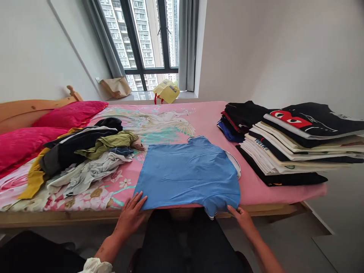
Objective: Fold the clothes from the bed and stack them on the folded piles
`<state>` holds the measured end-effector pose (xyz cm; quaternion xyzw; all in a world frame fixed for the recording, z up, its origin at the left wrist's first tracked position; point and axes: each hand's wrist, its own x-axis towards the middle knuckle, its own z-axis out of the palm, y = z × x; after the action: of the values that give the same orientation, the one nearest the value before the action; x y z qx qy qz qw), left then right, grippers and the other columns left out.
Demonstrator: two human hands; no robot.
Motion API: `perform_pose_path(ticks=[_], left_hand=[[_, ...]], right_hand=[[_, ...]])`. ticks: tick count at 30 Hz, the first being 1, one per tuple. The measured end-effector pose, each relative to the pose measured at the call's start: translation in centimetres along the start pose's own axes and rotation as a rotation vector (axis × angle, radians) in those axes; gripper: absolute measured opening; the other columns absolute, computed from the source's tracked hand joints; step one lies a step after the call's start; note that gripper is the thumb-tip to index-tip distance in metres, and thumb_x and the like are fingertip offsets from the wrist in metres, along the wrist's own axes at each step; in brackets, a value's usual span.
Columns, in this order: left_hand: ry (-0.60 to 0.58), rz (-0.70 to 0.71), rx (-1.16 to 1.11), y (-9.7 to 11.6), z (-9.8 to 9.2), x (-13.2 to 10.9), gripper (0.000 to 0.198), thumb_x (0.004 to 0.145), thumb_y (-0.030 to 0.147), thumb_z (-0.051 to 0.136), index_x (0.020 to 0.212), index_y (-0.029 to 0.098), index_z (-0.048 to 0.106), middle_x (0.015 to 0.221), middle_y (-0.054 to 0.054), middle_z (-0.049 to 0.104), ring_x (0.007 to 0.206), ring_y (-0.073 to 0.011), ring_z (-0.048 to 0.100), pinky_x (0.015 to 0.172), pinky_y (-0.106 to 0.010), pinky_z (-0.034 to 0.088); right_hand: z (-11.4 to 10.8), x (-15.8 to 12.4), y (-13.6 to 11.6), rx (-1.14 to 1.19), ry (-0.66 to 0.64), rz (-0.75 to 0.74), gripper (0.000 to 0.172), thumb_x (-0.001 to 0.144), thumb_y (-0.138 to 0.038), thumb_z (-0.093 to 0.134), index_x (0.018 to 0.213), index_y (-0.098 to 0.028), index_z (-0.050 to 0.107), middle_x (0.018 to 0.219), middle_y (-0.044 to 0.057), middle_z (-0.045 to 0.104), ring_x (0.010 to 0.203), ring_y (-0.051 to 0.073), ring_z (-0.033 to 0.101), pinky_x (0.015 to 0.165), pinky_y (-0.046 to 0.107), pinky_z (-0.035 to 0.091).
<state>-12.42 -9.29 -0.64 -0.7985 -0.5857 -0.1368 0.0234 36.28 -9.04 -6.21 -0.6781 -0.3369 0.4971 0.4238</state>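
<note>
A blue short-sleeved shirt [182,174] lies spread face down on the bed, its hem to the left and its white-trimmed collar to the right. The near sleeve hangs over the bed's front edge. My left hand [132,210] rests with fingers stretched out on the near corner of the hem. At the near shoulder, my right hand [241,218] pinches the shirt's edge; its lower fingers are partly hidden.
A loose heap of clothes [88,151] lies to the left beside magenta pillows [71,115]. Stacks of folded shirts [287,151] stand at the right. A yellow bag [167,91] and a brown paper bag [116,87] are near the window.
</note>
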Motion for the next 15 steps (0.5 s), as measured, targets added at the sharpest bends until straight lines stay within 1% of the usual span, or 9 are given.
perform_pose_path(ticks=[2,4,6,7,9,11,12,14,15], left_hand=[[0.058,-0.035,-0.001,-0.6,-0.1,-1.2,0.044,0.084,0.022,0.045,0.128,0.025,0.053,0.141,-0.007,0.047,0.131,-0.0224,0.041,0.111,-0.042,0.029],[0.099,-0.068,-0.007,-0.8,0.0,-1.6,0.04,0.085,0.018,0.041,0.121,0.023,0.058,0.136,-0.007,0.052,0.128,-0.0211,0.045,0.11,-0.041,0.031],[0.114,-0.089,-0.019,-0.8,0.1,-1.5,0.039,0.086,0.017,0.039,0.117,0.023,0.061,0.133,-0.007,0.055,0.126,-0.0205,0.047,0.11,-0.041,0.032],[0.117,-0.093,-0.027,-0.8,0.2,-1.4,0.039,0.087,0.017,0.038,0.116,0.023,0.062,0.132,-0.007,0.056,0.125,-0.0203,0.047,0.11,-0.042,0.032],[0.125,-0.094,-0.045,-0.8,0.4,-1.2,0.039,0.087,0.019,0.036,0.116,0.022,0.063,0.13,-0.007,0.057,0.125,-0.02,0.047,0.11,-0.042,0.033],[0.132,-0.088,-0.065,-1.1,0.5,-1.1,0.038,0.088,0.021,0.036,0.115,0.023,0.063,0.13,-0.006,0.058,0.125,-0.0203,0.048,0.11,-0.042,0.033],[0.131,-0.087,-0.074,-1.3,0.6,-1.1,0.038,0.088,0.023,0.036,0.114,0.023,0.063,0.129,-0.006,0.058,0.124,-0.0207,0.048,0.11,-0.042,0.034],[0.116,-0.087,-0.094,-1.9,0.6,-1.0,0.037,0.088,0.027,0.038,0.114,0.025,0.064,0.129,-0.006,0.058,0.123,-0.0215,0.049,0.109,-0.042,0.035],[0.108,-0.086,-0.103,-2.2,0.5,-1.0,0.036,0.088,0.03,0.038,0.114,0.025,0.064,0.129,-0.006,0.059,0.122,-0.0216,0.05,0.109,-0.042,0.035]], right_hand=[[0.1,0.0,0.9,-0.007,0.092,-0.08,0.043,0.064,-0.051,0.064,0.088,-0.016,0.066,0.079,0.005,0.069,0.084,0.024,0.062,0.08,0.034,0.048],[0.5,-0.2,0.9,0.077,0.18,-0.14,0.041,0.069,-0.05,0.058,0.094,-0.019,0.065,0.089,0.004,0.07,0.088,0.024,0.062,0.081,0.033,0.049],[1.2,-0.7,0.2,0.156,0.201,-0.142,0.043,0.072,-0.051,0.057,0.102,-0.021,0.063,0.095,0.004,0.07,0.09,0.023,0.063,0.078,0.032,0.05],[1.5,-1.0,-0.2,0.182,0.178,-0.121,0.045,0.071,-0.052,0.058,0.104,-0.021,0.063,0.096,0.004,0.07,0.089,0.023,0.064,0.077,0.032,0.051],[1.9,-1.6,-1.2,0.205,0.079,-0.047,0.05,0.067,-0.053,0.064,0.104,-0.02,0.063,0.094,0.005,0.071,0.087,0.024,0.066,0.076,0.034,0.052],[1.9,-2.2,-1.9,0.177,-0.06,0.024,0.052,0.06,-0.052,0.071,0.098,-0.017,0.066,0.087,0.007,0.072,0.084,0.026,0.067,0.077,0.037,0.052],[1.7,-2.4,-2.2,0.156,-0.114,0.034,0.051,0.057,-0.051,0.074,0.094,-0.016,0.068,0.084,0.007,0.072,0.083,0.027,0.067,0.077,0.038,0.052],[1.1,-2.8,-2.5,0.125,-0.148,0.004,0.048,0.056,-0.05,0.075,0.089,-0.016,0.068,0.078,0.006,0.071,0.079,0.026,0.067,0.074,0.037,0.053],[0.8,-2.9,-2.5,0.125,-0.132,-0.011,0.045,0.057,-0.05,0.074,0.087,-0.017,0.068,0.072,0.004,0.07,0.072,0.023,0.066,0.068,0.035,0.053]])
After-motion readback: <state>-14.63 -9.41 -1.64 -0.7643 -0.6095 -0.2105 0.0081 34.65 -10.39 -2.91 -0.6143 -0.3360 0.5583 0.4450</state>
